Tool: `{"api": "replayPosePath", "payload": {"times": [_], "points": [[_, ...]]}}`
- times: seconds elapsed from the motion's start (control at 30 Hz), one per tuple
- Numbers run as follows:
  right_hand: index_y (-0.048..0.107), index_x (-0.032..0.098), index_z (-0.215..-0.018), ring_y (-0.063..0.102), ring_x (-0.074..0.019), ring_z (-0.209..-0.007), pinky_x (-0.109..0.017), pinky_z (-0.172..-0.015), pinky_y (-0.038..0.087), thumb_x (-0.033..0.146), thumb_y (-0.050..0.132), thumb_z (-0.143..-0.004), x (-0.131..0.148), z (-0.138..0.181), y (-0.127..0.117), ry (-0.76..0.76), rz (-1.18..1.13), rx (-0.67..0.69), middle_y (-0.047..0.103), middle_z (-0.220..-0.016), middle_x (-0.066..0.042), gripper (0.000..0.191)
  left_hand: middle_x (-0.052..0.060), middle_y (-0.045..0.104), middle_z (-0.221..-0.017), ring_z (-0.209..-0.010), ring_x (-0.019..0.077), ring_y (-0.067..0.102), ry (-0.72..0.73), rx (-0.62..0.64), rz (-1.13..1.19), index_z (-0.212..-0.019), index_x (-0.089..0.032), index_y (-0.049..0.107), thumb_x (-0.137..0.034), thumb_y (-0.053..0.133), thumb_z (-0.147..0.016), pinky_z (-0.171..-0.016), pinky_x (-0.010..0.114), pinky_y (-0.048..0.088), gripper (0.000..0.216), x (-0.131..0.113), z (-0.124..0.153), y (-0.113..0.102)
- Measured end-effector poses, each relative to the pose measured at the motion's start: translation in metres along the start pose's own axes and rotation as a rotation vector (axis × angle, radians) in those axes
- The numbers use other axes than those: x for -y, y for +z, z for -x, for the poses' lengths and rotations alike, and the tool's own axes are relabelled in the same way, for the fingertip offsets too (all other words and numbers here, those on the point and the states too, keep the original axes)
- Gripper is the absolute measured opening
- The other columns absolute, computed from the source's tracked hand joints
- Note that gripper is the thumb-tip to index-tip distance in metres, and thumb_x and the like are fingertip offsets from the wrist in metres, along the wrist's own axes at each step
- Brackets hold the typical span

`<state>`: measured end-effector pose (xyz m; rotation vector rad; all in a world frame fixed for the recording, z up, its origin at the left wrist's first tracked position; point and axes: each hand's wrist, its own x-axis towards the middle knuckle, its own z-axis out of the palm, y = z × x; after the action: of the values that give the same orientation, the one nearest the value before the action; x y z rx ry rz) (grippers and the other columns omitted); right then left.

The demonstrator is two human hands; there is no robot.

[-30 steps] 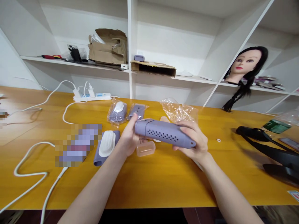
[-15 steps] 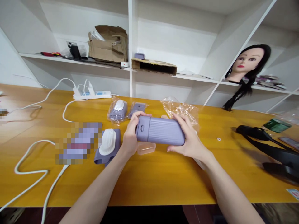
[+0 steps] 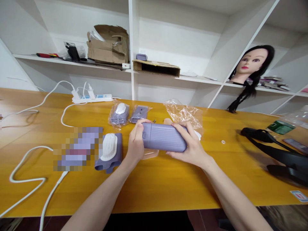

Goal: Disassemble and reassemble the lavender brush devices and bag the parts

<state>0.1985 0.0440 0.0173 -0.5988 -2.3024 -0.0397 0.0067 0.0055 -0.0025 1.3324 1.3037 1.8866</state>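
Note:
A purple case [image 3: 166, 136] with a ribbed side lies level between my two hands, above the table. My left hand [image 3: 136, 139] grips its smooth left end, the thumb up against the corner beside a small oval opening. Around the right end my right hand [image 3: 190, 146] is closed, fingers over the top and thumb below. A small metal-looking bit [image 3: 154, 121] sticks up behind the top edge; I cannot tell what it is. Below the case, partly hidden, a clear plastic tray [image 3: 151, 154] rests on the table. Left of my left hand lies a purple piece with a white ribbed pad [image 3: 109, 147].
Two bagged purple parts [image 3: 119, 115] and crumpled clear plastic [image 3: 184, 112] lie behind my hands. A blurred-out phone-like object [image 3: 81, 146] with a white cable [image 3: 54, 189] is at left, near a power strip [image 3: 103, 97]. Black headgear [image 3: 271, 147] sits at right.
The case has tilted a little, and the oval opening now shows less. My left thumb has shifted up to the case's end corner. The whole view has shifted slightly.

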Motion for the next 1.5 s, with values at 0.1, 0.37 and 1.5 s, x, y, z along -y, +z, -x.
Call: {"api": "replayPosePath", "payload": {"times": [0.1, 0.37, 1.5], "points": [[0.031, 0.03, -0.137, 0.048, -0.0308, -0.11, -0.05, -0.09, 0.046, 0.039, 0.073, -0.065, -0.003, -0.002, -0.002, 0.005, -0.009, 0.024, 0.041, -0.118, -0.011, 0.084, 0.002, 0.065, -0.097, -0.094, 0.0218, 0.056, -0.013, 0.018, 0.036, -0.09, -0.024, 0.061, -0.038, 0.03, -0.091, -0.086, 0.033, 0.038, 0.034, 0.002, -0.001, 0.0], [0.027, 0.036, -0.141, 0.044, -0.0328, -0.119, -0.052, -0.093, 0.044, 0.039, 0.079, -0.057, -0.015, -0.01, -0.024, 0.18, -0.1, 0.129, 0.036, -0.131, -0.009, 0.098, 0.002, 0.061, -0.096, -0.076, 0.0175, 0.054, -0.378, 0.214, 0.24, -0.105, -0.025, 0.058, -0.041, 0.054, -0.077, -0.059, 0.025, 0.042, 0.032, -0.002, -0.007, 0.002], [0.07, 0.014, -0.084, 0.064, -0.0307, -0.084, -0.036, -0.066, 0.046, 0.037, 0.063, -0.073, -0.063, 0.005, -0.045, 0.982, 0.307, 0.657, 0.068, -0.084, -0.015, 0.026, 0.006, 0.062, -0.096, -0.084, 0.0229, 0.06, -0.272, 0.536, 0.102, -0.124, -0.02, 0.04, -0.04, 0.069, -0.068, -0.071, 0.037, 0.049, 0.066, -0.014, 0.017, 0.002]]}}
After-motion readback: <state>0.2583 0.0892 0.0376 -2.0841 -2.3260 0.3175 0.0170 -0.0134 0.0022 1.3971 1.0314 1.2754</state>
